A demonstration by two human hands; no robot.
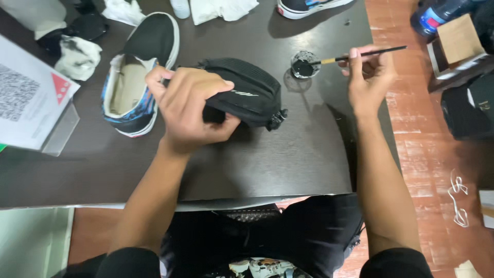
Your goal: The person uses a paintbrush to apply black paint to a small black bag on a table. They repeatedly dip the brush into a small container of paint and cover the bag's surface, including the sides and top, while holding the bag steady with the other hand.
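Observation:
My left hand grips a small black fabric pouch and holds it just above the dark table. My right hand holds a thin black paintbrush by its handle. The brush tip rests in a small round dish of black paint on the table, just right of the pouch. A black slip-on shoe with a white sole lies to the left of my left hand, its opening facing me.
A white printed sheet on a clear stand sits at the left edge. Crumpled white cloths and a second shoe lie at the back. A bottle, cardboard box and black bag stand on the floor at right.

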